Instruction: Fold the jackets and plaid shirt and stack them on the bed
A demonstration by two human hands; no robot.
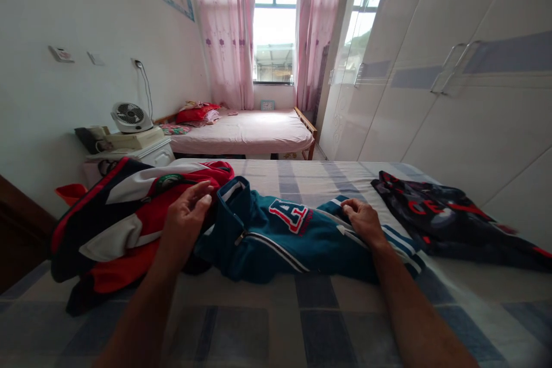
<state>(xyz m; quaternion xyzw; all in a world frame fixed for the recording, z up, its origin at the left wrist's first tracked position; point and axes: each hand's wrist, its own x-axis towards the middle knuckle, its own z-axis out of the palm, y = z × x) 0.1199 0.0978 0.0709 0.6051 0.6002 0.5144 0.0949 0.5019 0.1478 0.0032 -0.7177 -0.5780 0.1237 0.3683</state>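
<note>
A teal zip-up jacket [267,241] with a big white-and-red letter A lies across the bed in front of me, its collar to the left and striped hem to the right. Beside the collar hovers my left hand [187,215], its fingers loosely bent and apart, with nothing visible in it. My right hand [362,218] pinches the striped cuff of a sleeve, which is folded over the jacket's body. Just left of my left hand is a heaped red, white and navy jacket [129,213]. Part of the teal jacket's right end is hidden behind my right forearm.
A dark garment [440,213] with red lettering lies on the right of the checked bed sheet [241,328]. Behind stand a second bed [259,126] with pink bedding and a small fan [130,117] on a cabinet. A white wardrobe [414,98] lines the right side.
</note>
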